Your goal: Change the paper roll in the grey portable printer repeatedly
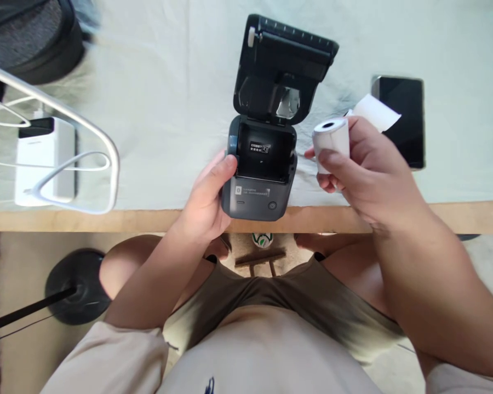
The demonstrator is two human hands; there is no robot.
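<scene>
Gaping in left hand, printer with small label inside its bay

The table spans the full width of the view. A pale greenish cloth covers its top; a bare wooden strip forms the near edge. The floor below is beige. A round black base with a slanting pole stands at lower left. Lighting appears soft, although the outer margins are blurred

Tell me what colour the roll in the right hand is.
The roll in the right hand is white; the head view shows it best.
</scene>
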